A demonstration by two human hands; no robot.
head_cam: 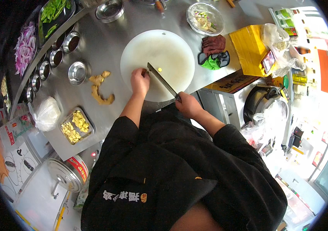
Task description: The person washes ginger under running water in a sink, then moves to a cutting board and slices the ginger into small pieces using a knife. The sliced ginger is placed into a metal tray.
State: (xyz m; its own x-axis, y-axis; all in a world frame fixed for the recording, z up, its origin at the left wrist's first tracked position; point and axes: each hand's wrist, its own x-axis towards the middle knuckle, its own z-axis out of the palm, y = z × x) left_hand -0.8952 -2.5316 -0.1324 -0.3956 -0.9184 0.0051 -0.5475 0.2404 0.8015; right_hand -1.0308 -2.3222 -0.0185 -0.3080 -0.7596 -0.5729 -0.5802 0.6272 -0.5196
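A round white cutting board (164, 43) lies on the steel counter before me. My right hand (189, 105) grips the handle of a kitchen knife (164, 80), seen nearly edge-on, its blade slanting across the board to the upper left. Close to the blade's far end, my left hand (140, 81) rests on the board with fingers curled; whatever may be under them is hidden. One small round yellow slice (160, 69) lies just right of the blade. Left of the board are pieces of ginger root (102, 96), some apart from each other. A clear tray (76, 125) holds sliced yellow pieces in two heaps.
A steel bowl (77, 73) stands beyond the ginger, near several small cups of dark sauce (56, 57). A knotted plastic bag (48, 114) sits at left. Cloths (213, 52), a film-covered bowl (205, 18) and a yellow box (246, 47) are at right.
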